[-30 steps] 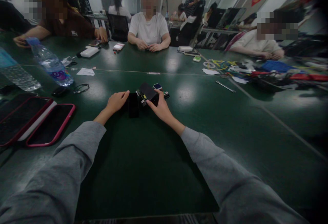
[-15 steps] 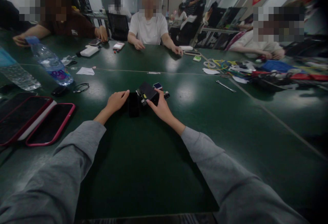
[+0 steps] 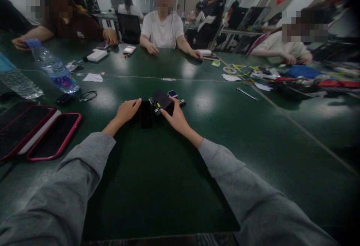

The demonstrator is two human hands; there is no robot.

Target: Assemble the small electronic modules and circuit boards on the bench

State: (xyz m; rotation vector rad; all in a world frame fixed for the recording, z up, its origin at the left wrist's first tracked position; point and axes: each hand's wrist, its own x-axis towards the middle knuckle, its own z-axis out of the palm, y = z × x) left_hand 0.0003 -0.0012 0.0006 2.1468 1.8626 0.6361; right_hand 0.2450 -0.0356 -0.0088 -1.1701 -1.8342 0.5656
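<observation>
My right hand grips a small black box, thumb on its near side and fingers at its far right edge. The box is tilted, and its left end shows metal ports and a yellow part. Left of it is a flat black rectangular piece. My left hand is closed at that piece's upper left edge, with the fingertips partly hidden. Just behind the box lies a small device with a bluish screen. Small dark parts show beyond my right fingers.
On the left of the green table are a red-edged phone, water bottles and a thin cable. A wrench and tangled cables lie to the right. Several people sit around the table.
My hands, the black box and the black piece stay almost the same. The view shifts very slightly. Across the table, a person's hand has moved a little to the right.
</observation>
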